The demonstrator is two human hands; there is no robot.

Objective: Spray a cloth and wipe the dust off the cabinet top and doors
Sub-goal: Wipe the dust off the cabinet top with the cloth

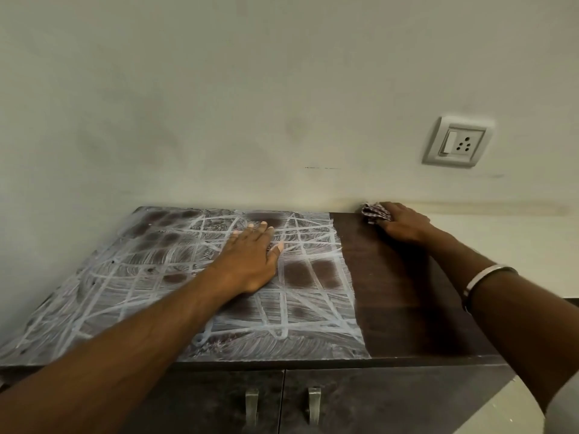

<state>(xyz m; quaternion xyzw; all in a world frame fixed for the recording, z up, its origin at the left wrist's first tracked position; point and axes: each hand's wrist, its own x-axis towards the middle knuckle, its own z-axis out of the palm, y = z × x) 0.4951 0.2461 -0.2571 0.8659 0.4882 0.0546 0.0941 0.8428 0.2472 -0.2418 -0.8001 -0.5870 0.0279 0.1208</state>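
A dark wooden cabinet top (398, 296) runs below the wall. White dust with criss-cross streaks (156, 277) covers its left and middle; a strip on the right is bare dark wood. My left hand (250, 258) rests flat on the dusty part, fingers straight. My right hand (404, 225) presses a bunched checked cloth (374, 213) onto the top's far right corner against the wall, fingers curled over it. Two dark cabinet doors (360, 402) with metal handles (314, 402) show below the front edge.
A pale wall rises right behind the cabinet, with a white switch and socket plate (458, 141) above the right end. A metal bangle (482, 278) circles my right wrist. Pale floor or wall shows past the cabinet's right side (532, 411).
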